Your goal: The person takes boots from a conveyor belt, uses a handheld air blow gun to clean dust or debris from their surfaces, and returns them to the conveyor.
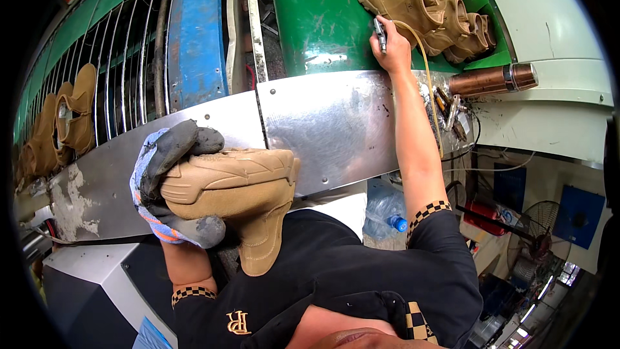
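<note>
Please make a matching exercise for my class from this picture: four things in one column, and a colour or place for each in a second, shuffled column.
Things:
1. Held tan boot
2. Slim metal tool
3. Metal flask
4. Plastic bottle

Colours and places:
A. Copper-coloured
B. In the bare right hand
C. Clear, with a blue cap
D. In the gloved left hand

Right pairs: 1-D, 2-B, 3-A, 4-C

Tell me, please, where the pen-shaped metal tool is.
In the head view, the tool is right of centre, in the right hand, below a tan boot.
</note>
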Demonstrator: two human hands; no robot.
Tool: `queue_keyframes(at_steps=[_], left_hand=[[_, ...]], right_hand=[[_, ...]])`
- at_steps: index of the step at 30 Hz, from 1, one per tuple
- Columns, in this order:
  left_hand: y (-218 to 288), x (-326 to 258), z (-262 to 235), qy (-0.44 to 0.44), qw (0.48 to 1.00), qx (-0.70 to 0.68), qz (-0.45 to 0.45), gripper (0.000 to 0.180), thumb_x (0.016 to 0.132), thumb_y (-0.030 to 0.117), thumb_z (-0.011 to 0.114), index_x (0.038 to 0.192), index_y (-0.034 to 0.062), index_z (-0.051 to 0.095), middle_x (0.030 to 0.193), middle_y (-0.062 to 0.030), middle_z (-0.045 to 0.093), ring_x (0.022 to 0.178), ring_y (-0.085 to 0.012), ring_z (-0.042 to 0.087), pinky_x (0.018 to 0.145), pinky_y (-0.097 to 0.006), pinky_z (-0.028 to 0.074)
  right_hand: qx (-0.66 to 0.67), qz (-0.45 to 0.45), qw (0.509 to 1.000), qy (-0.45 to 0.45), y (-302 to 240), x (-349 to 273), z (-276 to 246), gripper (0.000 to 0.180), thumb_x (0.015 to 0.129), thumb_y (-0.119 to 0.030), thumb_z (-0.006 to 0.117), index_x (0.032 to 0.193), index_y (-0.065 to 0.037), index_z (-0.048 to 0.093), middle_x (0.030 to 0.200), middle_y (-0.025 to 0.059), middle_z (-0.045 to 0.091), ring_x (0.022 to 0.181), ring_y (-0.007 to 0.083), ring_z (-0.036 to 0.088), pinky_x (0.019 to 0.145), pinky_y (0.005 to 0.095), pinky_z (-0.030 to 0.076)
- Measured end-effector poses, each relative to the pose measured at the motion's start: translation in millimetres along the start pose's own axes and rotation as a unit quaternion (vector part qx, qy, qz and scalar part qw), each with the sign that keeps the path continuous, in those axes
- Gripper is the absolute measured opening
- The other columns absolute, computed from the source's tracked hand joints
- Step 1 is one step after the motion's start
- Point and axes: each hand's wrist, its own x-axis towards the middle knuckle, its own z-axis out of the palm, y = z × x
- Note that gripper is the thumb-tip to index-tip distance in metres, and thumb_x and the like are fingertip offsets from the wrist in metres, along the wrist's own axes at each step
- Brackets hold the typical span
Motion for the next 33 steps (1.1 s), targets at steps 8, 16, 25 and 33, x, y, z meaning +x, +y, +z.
queue_keyframes(at_steps=[8,16,25,33], left_hand=[[14,15,6,-0.079,0.996,-0.008,0.028,0.098,0.064,0.051,0.083,0.133,-0.0087,0.047,0.114,-0.0233,0.062,0.100,-0.0299,0.065,0.088,-0.039,0.053],[27,23,18,-0.085,0.996,0.006,0.024,0.087,0.061,0.037,0.076,0.132,-0.0080,0.051,0.106,-0.0189,0.066,0.097,-0.0263,0.065,0.090,-0.037,0.051],[27,36,13,-0.112,0.991,0.004,0.070,0.067,0.072,0.020,0.080,0.130,-0.0024,0.056,0.121,-0.0113,0.063,0.110,-0.0185,0.058,0.097,-0.031,0.044],[22,53,29,-0.157,0.985,-0.004,0.075,0.072,0.079,0.030,0.073,0.136,-0.0059,0.046,0.111,-0.0148,0.066,0.103,-0.0208,0.062,0.093,-0.034,0.049]], right_hand=[[0.010,0.034,0.999,0.020,-4,-16,-8,0.040,0.081,-0.019,0.067,0.120,-0.015,0.060,0.079,0.0177,0.068,0.072,0.0374,0.067,0.065,0.0437,0.052],[0.075,0.123,0.989,0.019,-8,-41,-41,0.037,0.084,-0.023,0.069,0.119,-0.015,0.062,0.081,0.0203,0.068,0.075,0.0363,0.068,0.068,0.0400,0.052],[-0.115,0.212,0.970,-0.014,-63,-202,-188,0.037,0.088,-0.007,0.062,0.125,-0.006,0.059,0.117,0.0174,0.066,0.105,0.0333,0.065,0.089,0.0392,0.051],[0.290,0.203,0.928,-0.116,-178,-236,-195,0.039,0.088,-0.003,0.061,0.126,0.002,0.056,0.093,0.0153,0.070,0.082,0.0203,0.069,0.075,0.0317,0.053]])
